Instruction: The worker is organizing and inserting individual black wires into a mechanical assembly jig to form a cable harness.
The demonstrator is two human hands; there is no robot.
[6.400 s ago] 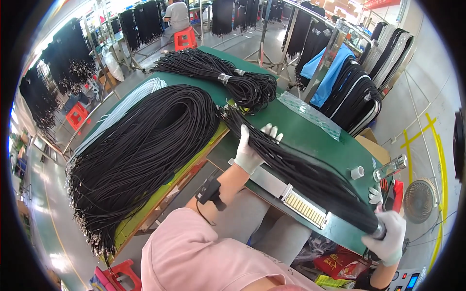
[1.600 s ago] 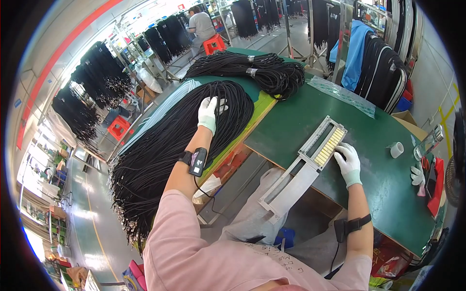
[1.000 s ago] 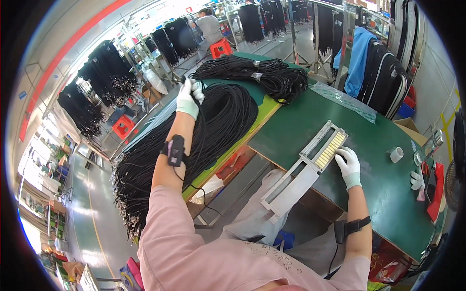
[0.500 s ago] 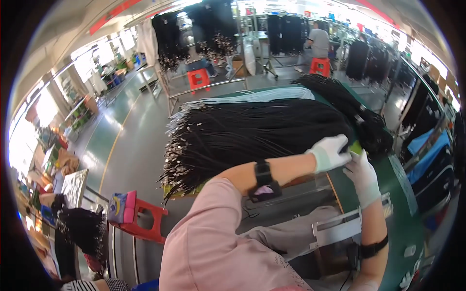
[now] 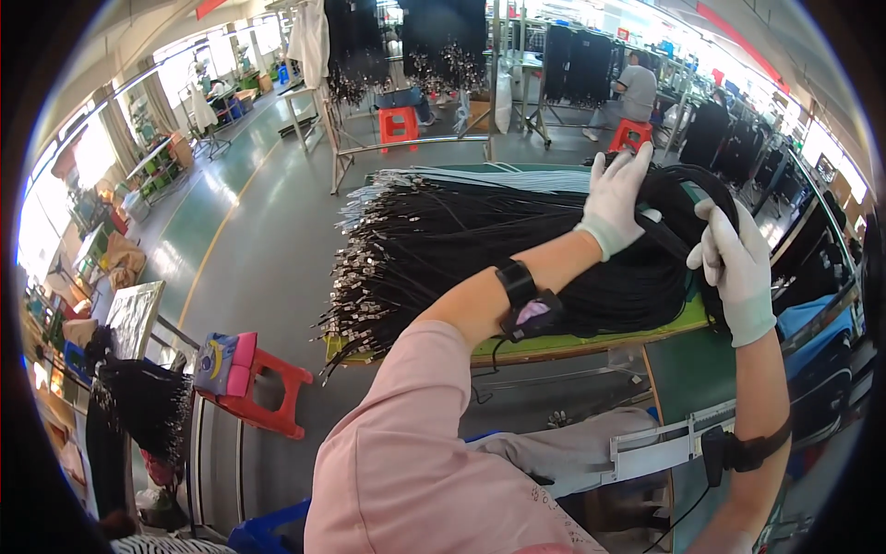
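Observation:
A thick pile of long black cords (image 5: pixel 461 249) with shiny metallic ends lies across the table, paler cords (image 5: pixel 517 177) along its far side. My left hand (image 5: pixel 616 201), in a white glove, is raised over the pile's right part, its fingers spread apart. Also gloved in white, my right hand (image 5: pixel 736 258) is farther right, its bent fingers closed on a looped bundle of black cords (image 5: pixel 715 185). A pale band or tag (image 5: pixel 650 217) shows on the bundle beside my left hand. The undersides of both hands' fingers are partly hidden.
Below my right forearm is a green tabletop (image 5: pixel 692 369) with a white metal bracket (image 5: pixel 660 452). A red stool (image 5: pixel 277 392) with a pouch stands at left. Racks of hanging black cords (image 5: pixel 443 42) and a seated person (image 5: pixel 635 92) are farther back.
Both hands have moved away from the pile's near right corner, farther back and apart. My left fingers have spread; my right hand has come up at the looped bundle. The view has shifted.

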